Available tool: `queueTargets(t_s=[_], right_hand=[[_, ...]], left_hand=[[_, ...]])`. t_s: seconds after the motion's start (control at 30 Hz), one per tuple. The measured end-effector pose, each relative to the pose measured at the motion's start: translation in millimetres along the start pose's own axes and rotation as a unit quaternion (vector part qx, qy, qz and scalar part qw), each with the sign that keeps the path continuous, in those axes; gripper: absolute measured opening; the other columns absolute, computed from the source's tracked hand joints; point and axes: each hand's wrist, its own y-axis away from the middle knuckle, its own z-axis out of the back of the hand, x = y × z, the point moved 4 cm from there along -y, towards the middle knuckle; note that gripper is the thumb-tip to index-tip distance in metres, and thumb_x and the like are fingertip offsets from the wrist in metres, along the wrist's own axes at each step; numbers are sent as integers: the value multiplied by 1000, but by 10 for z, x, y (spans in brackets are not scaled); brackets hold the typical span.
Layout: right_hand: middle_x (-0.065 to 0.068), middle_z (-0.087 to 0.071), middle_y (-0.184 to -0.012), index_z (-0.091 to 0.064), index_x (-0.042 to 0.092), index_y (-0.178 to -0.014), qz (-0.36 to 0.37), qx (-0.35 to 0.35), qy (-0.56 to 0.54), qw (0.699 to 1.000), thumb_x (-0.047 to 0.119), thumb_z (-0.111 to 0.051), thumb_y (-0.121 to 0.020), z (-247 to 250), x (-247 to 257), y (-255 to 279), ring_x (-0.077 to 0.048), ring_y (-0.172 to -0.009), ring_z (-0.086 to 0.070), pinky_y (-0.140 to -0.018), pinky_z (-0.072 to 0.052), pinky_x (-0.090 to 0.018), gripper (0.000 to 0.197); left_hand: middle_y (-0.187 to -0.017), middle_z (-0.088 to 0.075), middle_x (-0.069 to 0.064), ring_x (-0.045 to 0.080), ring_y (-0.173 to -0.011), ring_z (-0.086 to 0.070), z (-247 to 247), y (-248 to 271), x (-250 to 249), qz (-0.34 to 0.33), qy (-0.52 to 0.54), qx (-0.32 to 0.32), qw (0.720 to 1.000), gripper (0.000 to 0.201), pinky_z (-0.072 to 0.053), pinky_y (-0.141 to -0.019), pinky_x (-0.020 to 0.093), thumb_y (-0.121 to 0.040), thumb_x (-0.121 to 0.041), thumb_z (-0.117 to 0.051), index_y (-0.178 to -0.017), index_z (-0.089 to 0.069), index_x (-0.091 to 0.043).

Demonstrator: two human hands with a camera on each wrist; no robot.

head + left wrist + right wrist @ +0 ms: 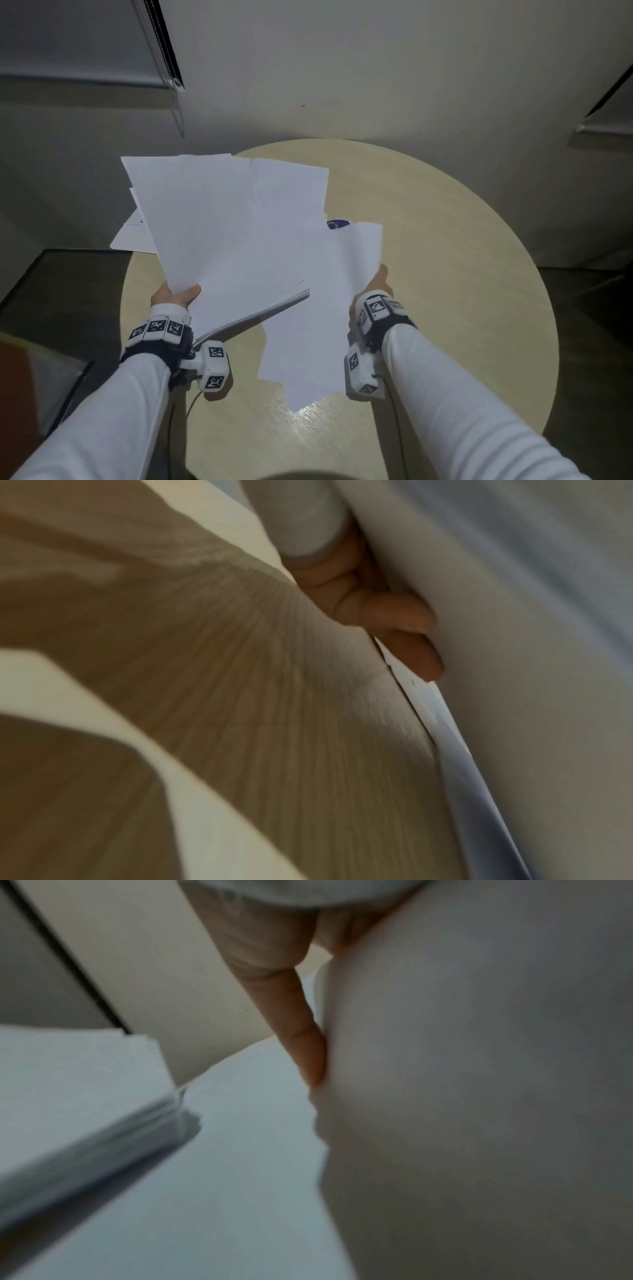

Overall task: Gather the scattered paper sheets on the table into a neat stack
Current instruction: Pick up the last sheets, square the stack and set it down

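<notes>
My left hand [178, 296] grips a fanned, uneven bundle of white paper sheets [233, 219] at its near left corner, thumb on top, and holds it tilted above the round beige table [445, 274]. In the left wrist view my fingers [407, 631] curl under the bundle [531, 669]. My right hand [375, 286] holds a few more white sheets [318, 308] by their right edge, partly tucked under the bundle. A finger [304, 1042] lies along these sheets [479, 1096] in the right wrist view, beside the bundle's edge [85, 1096]. Other sheets [132, 236] lie at the table's far left edge.
A small purple object [337, 224] peeks out from behind the held sheets on the table. A dark surface [68, 281] sits lower left of the table. A wall stands behind, with window blinds at the upper left.
</notes>
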Motion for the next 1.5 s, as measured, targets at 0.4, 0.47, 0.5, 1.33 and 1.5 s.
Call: queueTargets(t_s=[0.4, 0.47, 0.5, 1.33, 1.5], right_hand=[[-13, -67, -112, -60, 8, -111, 199, -269, -164, 928, 19, -65, -83, 1765, 934, 382, -27, -100, -62, -88, -47, -31, 31], [-10, -68, -105, -61, 7, -106, 249, -259, -238, 902, 17, -72, -77, 1860, 1092, 494, -18, -89, -61, -89, -50, -34, 33], [-8, -68, -99, -61, 9, -104, 262, -244, -291, 887, 14, -74, -75, 1878, 1140, 551, -14, -83, -62, -87, -52, -33, 32], [-14, -56, -127, -46, 2, -125, -28, 71, 114, 991, 21, -72, -80, 385, 46, -172, -31, -118, -54, -98, -45, -38, 56], [-10, -54, -130, -39, 12, -133, 31, 85, 128, 988, 18, -74, -76, 322, 122, -270, -32, -118, -52, -94, -44, -39, 67]], left_hand=[[-132, -53, 23, 35, -117, -54, -559, 173, -98, 24, -65, 102, 992, 49, -41, -95, 33, -82, 3, -64, -128, -48, 8], [-132, -52, 23, 29, -113, -53, -729, 245, -117, 25, -78, 135, 987, 49, -39, -89, 29, -83, 4, -63, -129, -47, 7], [-132, -51, 24, 23, -108, -51, -807, 291, -125, 26, -78, 151, 985, 49, -36, -87, 27, -83, 6, -61, -130, -46, 8], [-145, -39, 18, 31, -135, -38, -1062, 480, 1, 154, -103, 206, 961, 54, -28, -110, 33, -91, -24, -55, -136, -41, 4], [-139, -46, 23, 34, -129, -45, -1099, 555, 11, 207, -48, 207, 955, 47, -33, -107, 35, -87, -1, -59, -131, -45, 9]])
